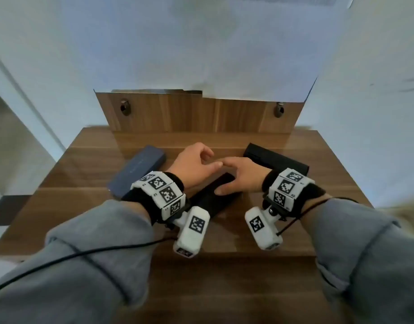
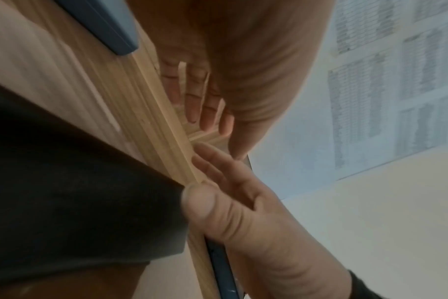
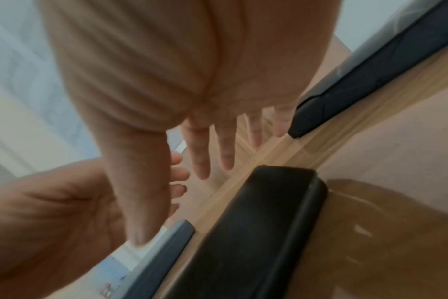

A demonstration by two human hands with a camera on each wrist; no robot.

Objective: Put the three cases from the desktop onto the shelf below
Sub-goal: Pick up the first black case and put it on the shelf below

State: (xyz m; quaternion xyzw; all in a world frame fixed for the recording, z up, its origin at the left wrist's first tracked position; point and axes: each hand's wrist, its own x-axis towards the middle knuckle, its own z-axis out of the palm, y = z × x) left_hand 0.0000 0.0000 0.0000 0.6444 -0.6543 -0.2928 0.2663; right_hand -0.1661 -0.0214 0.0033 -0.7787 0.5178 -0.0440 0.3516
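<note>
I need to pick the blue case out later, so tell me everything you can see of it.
The blue case is a long, flat, slate-blue box with rounded corners and a matte finish, with a faint line of print too small to read. It looks closed and lies flat and diagonal on the left of the wooden desktop. Neither hand touches it.
</note>
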